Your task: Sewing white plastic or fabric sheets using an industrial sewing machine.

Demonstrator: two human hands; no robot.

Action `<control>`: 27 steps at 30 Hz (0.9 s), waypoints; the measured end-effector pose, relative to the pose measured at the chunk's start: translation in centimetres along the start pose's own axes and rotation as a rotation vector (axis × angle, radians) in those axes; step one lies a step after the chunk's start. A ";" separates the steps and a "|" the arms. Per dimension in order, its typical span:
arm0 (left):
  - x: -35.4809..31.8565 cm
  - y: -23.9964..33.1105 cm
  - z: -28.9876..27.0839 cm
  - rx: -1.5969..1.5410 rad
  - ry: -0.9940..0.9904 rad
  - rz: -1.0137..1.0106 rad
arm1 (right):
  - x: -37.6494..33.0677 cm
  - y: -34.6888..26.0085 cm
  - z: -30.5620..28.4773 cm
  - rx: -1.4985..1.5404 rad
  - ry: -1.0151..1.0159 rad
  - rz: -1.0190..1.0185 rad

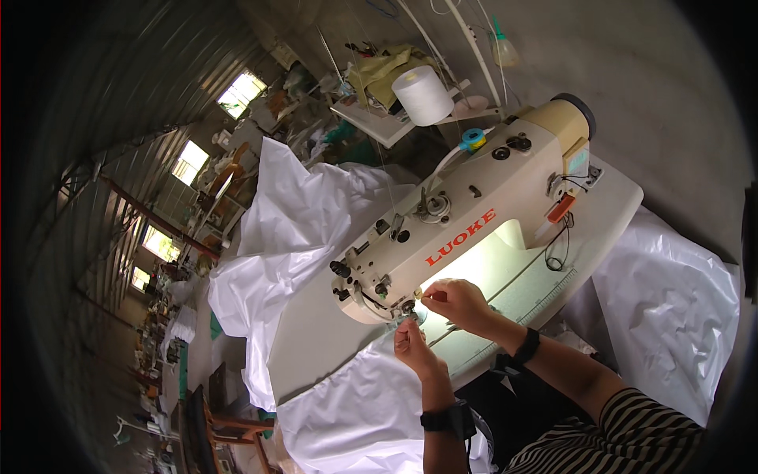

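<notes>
A cream-coloured sewing machine point(466, 205) stands tilted across the view, its needle end towards the lower left. My left hand point(414, 347) is at the needle area, just below the presser foot, with thumb and fingers pinched together. On the other side of the needle, my right hand point(460, 306) pinches beside the needle bar, thumb and forefinger meeting. Whatever sits between the fingertips of either hand is too small to tell. White glossy fabric point(339, 415) lies at the front edge of the machine table point(308, 347), close under my left hand.
More white fabric hangs behind the table as a pile point(276, 213) and at the right as a sheet point(671, 300). A white thread cone point(422, 95) stands on a shelf behind the machine. A blue tape measure point(472, 141) rests on its top. A wooden chair point(237, 430) is at the lower left.
</notes>
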State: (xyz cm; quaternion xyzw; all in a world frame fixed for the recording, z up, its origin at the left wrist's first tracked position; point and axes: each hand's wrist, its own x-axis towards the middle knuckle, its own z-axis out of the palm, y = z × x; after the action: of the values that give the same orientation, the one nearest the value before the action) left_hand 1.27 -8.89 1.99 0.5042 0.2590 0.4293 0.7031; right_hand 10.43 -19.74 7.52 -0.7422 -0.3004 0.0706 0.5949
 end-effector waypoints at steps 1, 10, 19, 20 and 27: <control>-0.1 -0.1 0.3 -0.028 0.023 0.000 | 0.1 -0.2 0.0 0.008 0.019 -0.010; -1.4 0.3 3.0 -0.133 0.149 -0.033 | 0.0 -0.7 0.9 0.135 0.056 0.008; -1.8 0.6 3.7 -0.281 0.169 -0.037 | 0.1 -1.3 0.9 0.176 0.075 -0.040; -1.8 0.9 3.8 -0.254 0.192 -0.011 | 0.0 -1.4 0.8 0.154 0.065 -0.037; -0.9 3.4 3.8 -0.224 0.223 0.206 | -0.1 -1.4 1.0 0.153 0.053 -0.042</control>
State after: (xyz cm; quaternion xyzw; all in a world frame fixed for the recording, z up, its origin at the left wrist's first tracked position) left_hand 2.66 -11.13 6.47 0.3958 0.2330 0.5785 0.6741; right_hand 9.40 -18.79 8.48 -0.6898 -0.2940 0.0611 0.6588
